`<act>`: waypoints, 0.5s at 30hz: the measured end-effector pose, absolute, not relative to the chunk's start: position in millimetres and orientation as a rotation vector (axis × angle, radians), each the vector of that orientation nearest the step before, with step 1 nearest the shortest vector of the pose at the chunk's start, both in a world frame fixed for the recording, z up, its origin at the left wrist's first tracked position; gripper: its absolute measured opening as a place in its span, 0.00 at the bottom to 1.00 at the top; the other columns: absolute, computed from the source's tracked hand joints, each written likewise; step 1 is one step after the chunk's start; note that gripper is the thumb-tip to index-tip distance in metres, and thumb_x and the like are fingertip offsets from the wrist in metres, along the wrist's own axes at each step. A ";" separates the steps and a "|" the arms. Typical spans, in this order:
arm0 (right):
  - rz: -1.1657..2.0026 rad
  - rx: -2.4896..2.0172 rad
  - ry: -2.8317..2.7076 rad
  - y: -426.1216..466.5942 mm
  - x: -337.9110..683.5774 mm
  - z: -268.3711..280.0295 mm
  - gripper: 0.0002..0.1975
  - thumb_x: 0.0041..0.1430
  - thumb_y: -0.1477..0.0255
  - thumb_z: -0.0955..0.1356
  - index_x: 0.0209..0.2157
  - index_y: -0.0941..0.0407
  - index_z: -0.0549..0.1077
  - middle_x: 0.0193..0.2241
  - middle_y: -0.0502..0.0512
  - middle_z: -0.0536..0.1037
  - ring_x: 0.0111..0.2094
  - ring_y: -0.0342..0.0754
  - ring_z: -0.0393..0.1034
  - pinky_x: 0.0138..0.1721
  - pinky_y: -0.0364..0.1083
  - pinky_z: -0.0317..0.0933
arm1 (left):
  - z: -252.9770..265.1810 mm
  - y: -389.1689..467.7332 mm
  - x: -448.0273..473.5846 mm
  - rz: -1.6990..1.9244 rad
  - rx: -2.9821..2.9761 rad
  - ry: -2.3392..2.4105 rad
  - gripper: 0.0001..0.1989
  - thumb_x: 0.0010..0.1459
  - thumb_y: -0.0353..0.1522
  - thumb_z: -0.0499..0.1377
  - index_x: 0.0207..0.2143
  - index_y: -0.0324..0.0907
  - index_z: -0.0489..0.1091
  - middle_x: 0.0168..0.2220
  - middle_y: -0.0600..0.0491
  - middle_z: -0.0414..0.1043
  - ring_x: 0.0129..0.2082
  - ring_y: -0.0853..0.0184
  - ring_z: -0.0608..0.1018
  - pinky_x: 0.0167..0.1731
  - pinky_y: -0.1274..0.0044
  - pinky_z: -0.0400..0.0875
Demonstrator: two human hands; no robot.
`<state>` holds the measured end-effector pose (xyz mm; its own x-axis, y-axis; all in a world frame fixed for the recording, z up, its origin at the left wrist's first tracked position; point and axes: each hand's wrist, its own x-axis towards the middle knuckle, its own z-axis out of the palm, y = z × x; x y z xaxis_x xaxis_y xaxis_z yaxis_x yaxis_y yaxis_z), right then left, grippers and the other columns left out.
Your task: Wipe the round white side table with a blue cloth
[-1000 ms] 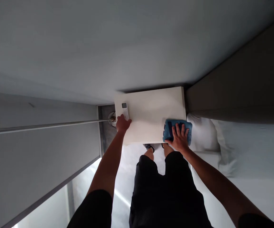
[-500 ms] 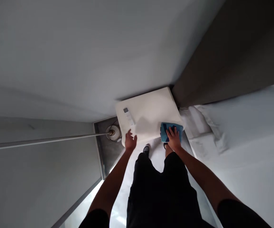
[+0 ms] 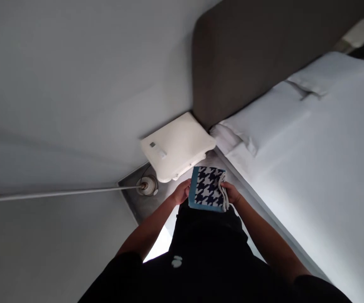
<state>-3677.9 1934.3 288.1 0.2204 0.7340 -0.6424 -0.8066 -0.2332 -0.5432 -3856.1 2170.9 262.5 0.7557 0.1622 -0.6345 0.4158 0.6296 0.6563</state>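
Observation:
A folded cloth with a dark-and-white houndstooth pattern and a blue border is held up in front of my body. My left hand grips its left edge, the fingers partly hidden behind it. On the other side, my right hand pinches the layered folded edge. Beyond the cloth stands a white nightstand with small knobs along its front. A white remote control lies on the left part of its top.
To the right is a bed with white bedding and a dark headboard. A lamp with a long pole has its round base on the floor left of the nightstand. A grey wall runs behind.
The cloth has come up off the nightstand top and now shows its houndstooth side. My left hand has taken hold of it too. The view has turned right, showing more bed.

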 end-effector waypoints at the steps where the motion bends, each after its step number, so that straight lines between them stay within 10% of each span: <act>1: 1.388 -1.063 0.151 1909.6 -3682.5 296.2 0.22 0.54 0.53 0.76 0.44 0.54 0.78 0.37 0.63 0.89 0.48 0.68 0.88 0.59 0.68 0.79 | 270.3 2154.5 -3840.2 -0.232 0.885 0.655 0.38 0.56 0.60 0.73 0.54 0.40 0.78 0.38 0.46 0.82 0.39 0.54 0.86 0.43 0.64 0.81; 15: 0.442 -0.956 0.751 1389.7 -3921.8 336.4 0.34 0.57 0.38 0.72 0.51 0.51 0.81 0.50 0.68 0.89 0.56 0.72 0.85 0.60 0.71 0.79 | 303.8 1610.3 -3779.8 -0.855 1.689 -0.254 0.34 0.57 0.59 0.68 0.49 0.40 0.79 0.47 0.42 0.84 0.47 0.49 0.83 0.50 0.62 0.77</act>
<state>-3921.8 1389.7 336.4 0.6706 0.0174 -0.7416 -0.6402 0.5186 -0.5667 -3779.8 1610.3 303.8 0.7096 -0.5787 -0.4019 0.2651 -0.3092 0.9133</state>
